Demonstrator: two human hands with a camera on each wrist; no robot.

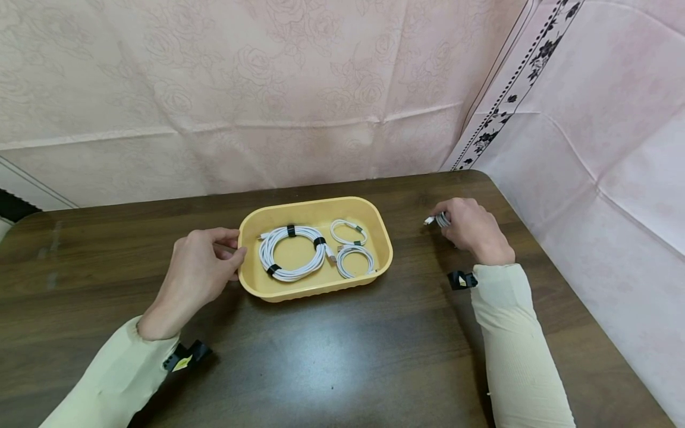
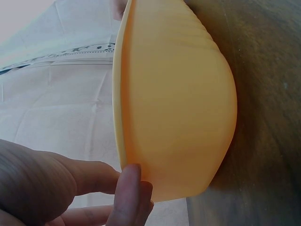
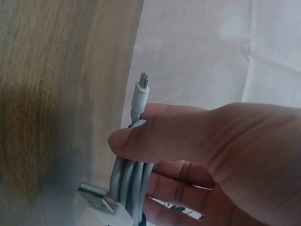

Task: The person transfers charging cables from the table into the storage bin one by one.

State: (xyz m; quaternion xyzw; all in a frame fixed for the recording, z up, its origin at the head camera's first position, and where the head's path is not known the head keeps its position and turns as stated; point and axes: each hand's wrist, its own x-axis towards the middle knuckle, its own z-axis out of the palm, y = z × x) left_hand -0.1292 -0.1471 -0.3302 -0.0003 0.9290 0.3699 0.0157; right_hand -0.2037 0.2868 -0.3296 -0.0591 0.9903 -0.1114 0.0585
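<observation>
A yellow plastic tray point(image 1: 299, 213) stands on the table. At its left end my left hand point(image 1: 195, 267) pinches the rim between thumb and fingers, and the tray's outer side point(image 2: 178, 94) fills much of the left wrist view. Inside lie a large coiled white cable point(image 1: 264, 254) with black ties and two smaller white coiled cables, one at the back point(image 1: 333, 229) and one at the front point(image 1: 353, 249). Right of the tray, my right hand point(image 1: 473, 229) grips a bundled USB cable point(image 3: 124, 183) between thumb and fingers. Its small metal plug and USB-A plug stick out.
The dark wooden table point(image 1: 321, 368) ends at a rounded back right corner, close beyond my right hand. Behind it and along the right hang pale flower-patterned sheets point(image 1: 267, 89). A small black camera sits on each wrist.
</observation>
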